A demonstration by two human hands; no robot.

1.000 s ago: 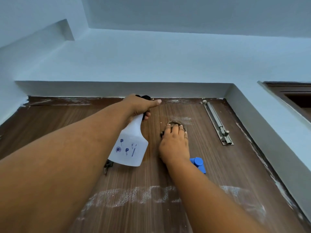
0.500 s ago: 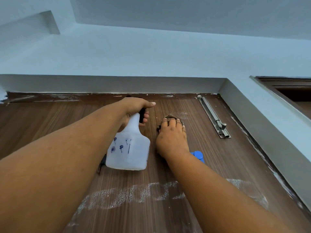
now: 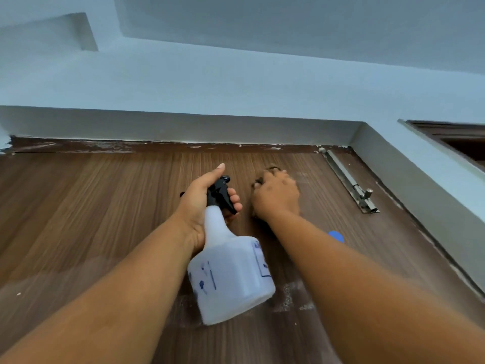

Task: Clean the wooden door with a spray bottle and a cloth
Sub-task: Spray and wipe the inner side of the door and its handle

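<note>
The brown wooden door (image 3: 99, 206) fills the lower half of the head view, seen from below up to its top edge. My left hand (image 3: 202, 203) grips the black trigger head of a white spray bottle (image 3: 231, 277), which hangs tilted in front of the door. My right hand (image 3: 275, 195) presses a dark brown cloth (image 3: 273, 169) against the door near the top; only the cloth's edge shows past my fingers. The hand is blurred.
A metal slide bolt (image 3: 349, 182) is fixed near the door's upper right corner. A blue knob (image 3: 336, 236) shows beside my right forearm. White smears (image 3: 291, 298) mark the door lower down. The light blue wall recess (image 3: 420, 185) borders the door on the right.
The spray bottle has swung to the right and turned, its body now lower in front of the door. My right hand with the cloth has shifted slightly on the door.
</note>
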